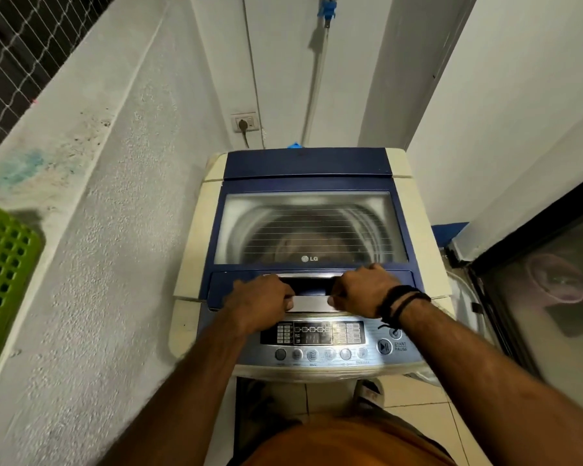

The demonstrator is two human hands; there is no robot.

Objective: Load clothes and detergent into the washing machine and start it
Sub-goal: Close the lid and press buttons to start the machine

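Observation:
A top-loading washing machine (196, 230) stands in front of me, cream with a blue lid (303, 166). The lid lies flat and closed, and through its window (308, 227) the steel drum shows dimly. My left hand (261, 302) grips the left end of the silver lid handle (312, 302), fingers curled over its front edge. My right hand (364, 289) grips the right end the same way, with black bands at the wrist. Just below the hands is the control panel (317, 334) with a START/PAUSE button (384, 347). No clothes or detergent are visible.
A green plastic basket (1, 280) sits on the white ledge at the left. A wall socket (246, 122) with a plugged cable and a blue tap (327, 10) are on the back wall. A dark glass door (549, 297) stands close on the right.

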